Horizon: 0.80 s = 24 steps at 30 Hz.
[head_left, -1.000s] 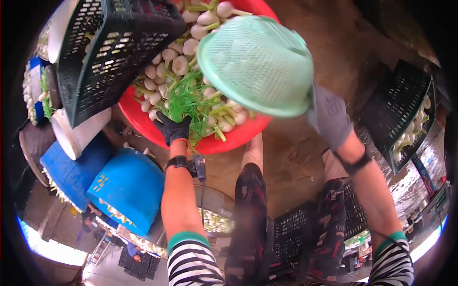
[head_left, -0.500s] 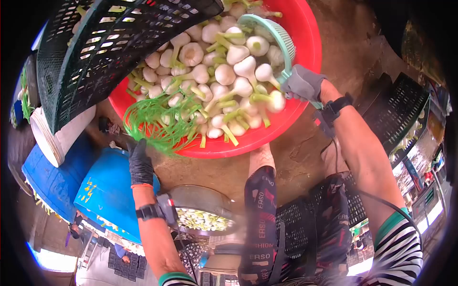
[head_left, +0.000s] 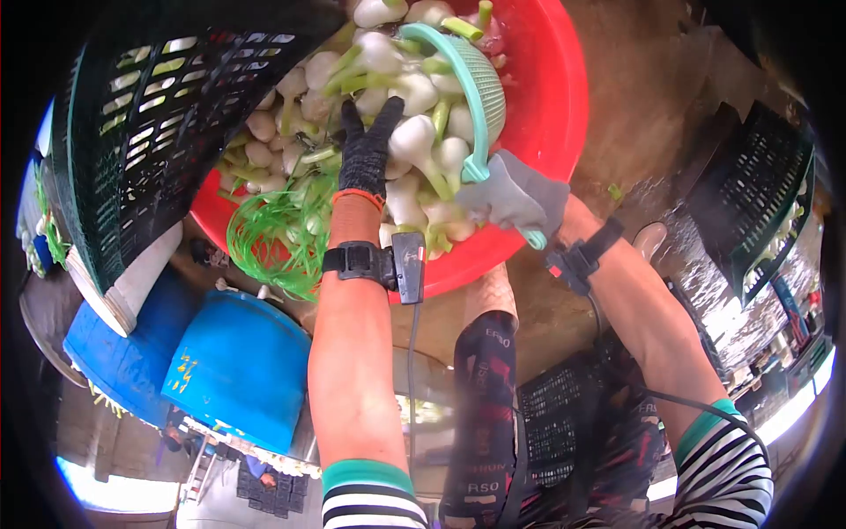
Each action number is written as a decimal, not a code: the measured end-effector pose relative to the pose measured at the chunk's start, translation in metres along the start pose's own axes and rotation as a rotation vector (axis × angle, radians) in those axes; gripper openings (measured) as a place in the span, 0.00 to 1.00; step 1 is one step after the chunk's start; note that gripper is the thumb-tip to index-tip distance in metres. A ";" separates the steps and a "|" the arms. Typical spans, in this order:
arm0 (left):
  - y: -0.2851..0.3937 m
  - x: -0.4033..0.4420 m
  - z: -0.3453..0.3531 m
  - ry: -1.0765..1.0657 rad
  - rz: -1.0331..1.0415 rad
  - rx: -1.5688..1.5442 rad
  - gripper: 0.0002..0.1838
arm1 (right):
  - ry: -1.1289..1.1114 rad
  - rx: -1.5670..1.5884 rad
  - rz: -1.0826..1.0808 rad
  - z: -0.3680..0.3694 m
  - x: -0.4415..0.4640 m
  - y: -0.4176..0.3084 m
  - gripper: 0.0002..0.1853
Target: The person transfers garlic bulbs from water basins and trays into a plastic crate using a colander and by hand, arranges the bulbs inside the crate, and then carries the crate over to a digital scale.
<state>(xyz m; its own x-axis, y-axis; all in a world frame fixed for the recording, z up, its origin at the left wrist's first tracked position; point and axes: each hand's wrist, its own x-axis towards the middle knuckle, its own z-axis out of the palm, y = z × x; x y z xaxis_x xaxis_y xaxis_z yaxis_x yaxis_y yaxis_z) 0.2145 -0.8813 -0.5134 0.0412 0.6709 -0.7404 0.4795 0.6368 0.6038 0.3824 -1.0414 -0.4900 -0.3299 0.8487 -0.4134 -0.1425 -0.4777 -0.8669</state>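
Moving the spread left hand (head_left: 366, 159) from outside the red tub (head_left: 560, 97) onto the white bulbs (head_left: 412, 139) inside, near the green strainer (head_left: 485, 97); gripping its handle (head_left: 533, 238) in the right hand (head_left: 520, 196), now working two-handed.

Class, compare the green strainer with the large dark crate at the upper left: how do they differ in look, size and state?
The green strainer is pale and round-rimmed; the large dark crate has long, flat sides. The strainer has fine mesh, the crate wide slots. The strainer is smaller, and the right hand grips its handle; no hand shows on the crate. Both have walls full of openings.
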 end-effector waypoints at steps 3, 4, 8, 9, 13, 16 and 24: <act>0.021 -0.034 0.014 0.047 0.013 -0.012 0.55 | 0.006 0.225 0.169 0.006 -0.025 -0.038 0.04; 0.025 -0.043 0.016 0.079 0.070 0.024 0.55 | 0.004 0.246 0.185 0.009 -0.034 -0.045 0.06; 0.044 -0.087 0.029 0.214 0.233 0.183 0.55 | 0.106 0.076 0.321 0.026 -0.062 -0.063 0.09; 0.047 -0.101 0.034 0.205 0.215 0.100 0.55 | 0.195 0.255 0.343 0.026 -0.073 -0.087 0.10; 0.038 -0.139 0.054 0.292 0.371 0.218 0.46 | 0.190 0.342 0.295 0.023 -0.119 -0.087 0.13; 0.049 -0.164 0.072 0.153 0.423 0.131 0.42 | 0.249 0.324 0.294 0.017 -0.168 -0.106 0.11; 0.106 -0.298 0.250 -0.037 0.846 0.138 0.43 | 0.540 0.442 0.273 -0.038 -0.374 -0.157 0.08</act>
<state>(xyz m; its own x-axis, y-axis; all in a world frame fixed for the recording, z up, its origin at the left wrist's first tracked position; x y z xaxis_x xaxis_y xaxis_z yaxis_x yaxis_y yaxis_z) 0.4725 -1.1088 -0.3024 0.4604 0.8852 -0.0674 0.3768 -0.1261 0.9177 0.5635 -1.2753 -0.2102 0.0804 0.6261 -0.7756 -0.5204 -0.6372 -0.5684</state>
